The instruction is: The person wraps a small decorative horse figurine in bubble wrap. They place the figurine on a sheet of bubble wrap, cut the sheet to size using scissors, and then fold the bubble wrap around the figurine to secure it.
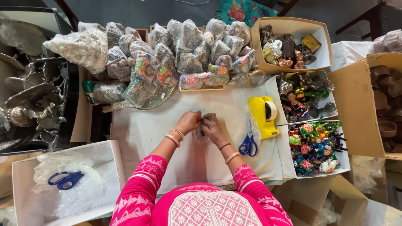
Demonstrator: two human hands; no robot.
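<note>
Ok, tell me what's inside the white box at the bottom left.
In the white box lie blue-handled scissors on a heap of clear bubble wrap. The wrap covers the box's floor, so anything under it cannot be seen.

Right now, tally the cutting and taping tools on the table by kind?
Scissors: 2, one pair by the tape dispenser, one pair in the white box at left
Tape dispenser: 1, yellow
Total: 3
</note>
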